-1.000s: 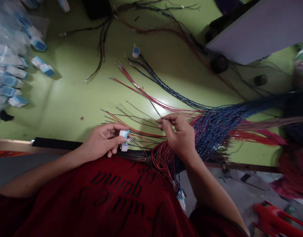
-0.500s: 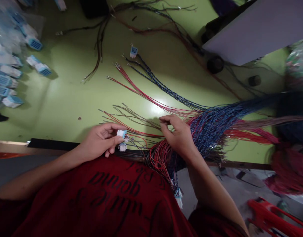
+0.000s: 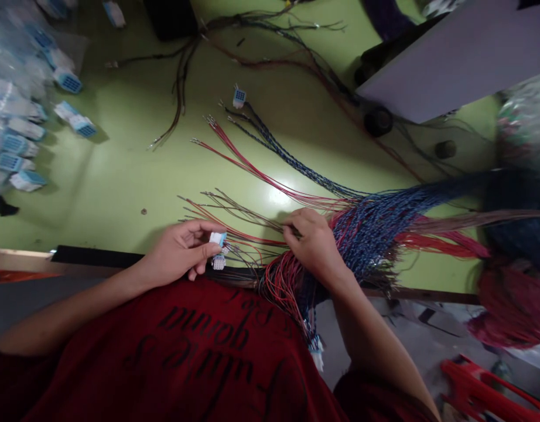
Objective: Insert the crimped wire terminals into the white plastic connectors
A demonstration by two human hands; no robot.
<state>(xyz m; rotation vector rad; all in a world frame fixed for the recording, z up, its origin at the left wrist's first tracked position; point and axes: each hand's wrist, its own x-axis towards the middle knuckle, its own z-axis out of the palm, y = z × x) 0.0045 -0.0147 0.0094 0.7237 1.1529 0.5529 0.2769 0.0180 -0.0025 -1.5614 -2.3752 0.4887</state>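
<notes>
My left hand [image 3: 182, 249] is closed on a small white and blue connector [image 3: 218, 239] at the near edge of the green table [image 3: 120, 176]; a second small connector [image 3: 218, 262] hangs just below it with thin wires trailing right. My right hand [image 3: 311, 240] rests knuckles-up on the fanned brown and red wires [image 3: 235, 211], fingers curled and pinching among them; which wire it holds is too fine to tell. A thick bundle of blue and red wires [image 3: 384, 225] runs off to the right.
Several white and blue connectors [image 3: 19, 146] lie in a pile at the far left. A lone connector [image 3: 239, 97] with twisted blue wires sits mid-table. A grey board [image 3: 450, 58] stands at the upper right, a red plastic object [image 3: 485, 387] at the lower right.
My right hand has dropped lower onto the fanned wires, its raised fingers now curled down among them. The left hand has stayed put with the connector.
</notes>
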